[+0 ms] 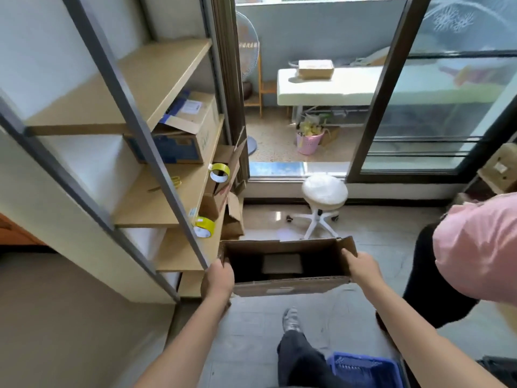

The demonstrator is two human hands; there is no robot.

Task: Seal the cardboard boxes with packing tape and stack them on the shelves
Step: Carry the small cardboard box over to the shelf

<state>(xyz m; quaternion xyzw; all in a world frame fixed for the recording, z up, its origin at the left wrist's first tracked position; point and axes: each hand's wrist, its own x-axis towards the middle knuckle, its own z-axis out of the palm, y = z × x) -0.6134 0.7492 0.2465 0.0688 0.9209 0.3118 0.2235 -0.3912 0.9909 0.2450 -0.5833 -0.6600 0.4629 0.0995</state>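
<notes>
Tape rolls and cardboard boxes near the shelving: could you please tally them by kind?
Tape rolls: 2
Cardboard boxes: 3, the open box gripped by the left hand and right hand, the blue-printed box, and the open box beside the shelves
Total: 5

At lower centre of the frame an open cardboard box (pixel 285 266) is held above the floor, its flaps up and dark inside showing; the left hand (pixel 219 278) grips its left end, the right hand (pixel 362 266) its right end; at left stands a shelving unit (pixel 156 79) carrying a blue-printed carton (pixel 179 133) and two tape rolls (pixel 220 172); a white stool (pixel 324 200) stands beyond; a person in pink (pixel 478 247) bends at right.
</notes>
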